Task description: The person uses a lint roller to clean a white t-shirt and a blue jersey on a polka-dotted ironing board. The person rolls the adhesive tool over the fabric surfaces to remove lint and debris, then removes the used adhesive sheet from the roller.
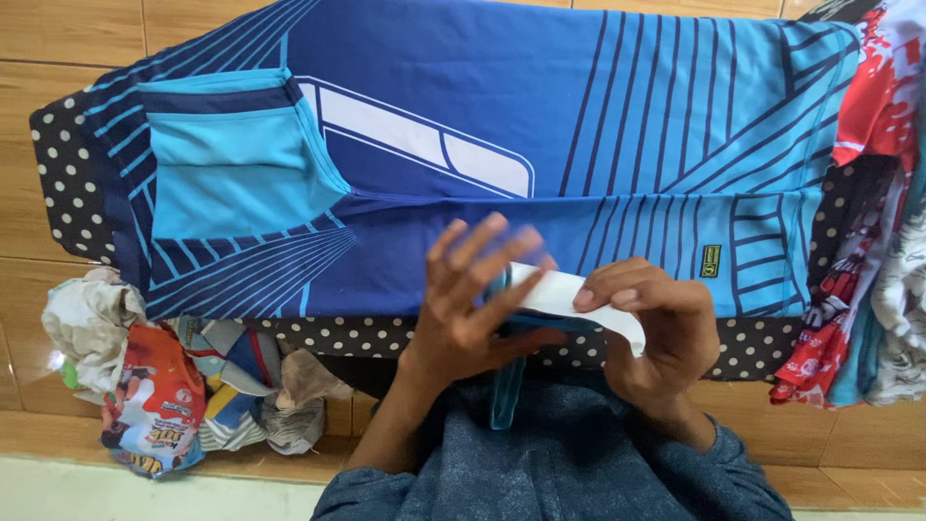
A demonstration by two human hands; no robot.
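Pinching a white strip crosswise, right hand clamped on it.
Left hand fingers spread, touching its near end above the blue jersey.

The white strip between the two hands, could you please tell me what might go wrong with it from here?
1. The white strip is pinched only by the right hand; the left hand has its fingers spread, so the strip may slip or crease.
2. The blue jersey lies flat just behind the hands; a stray pull could rumple it.
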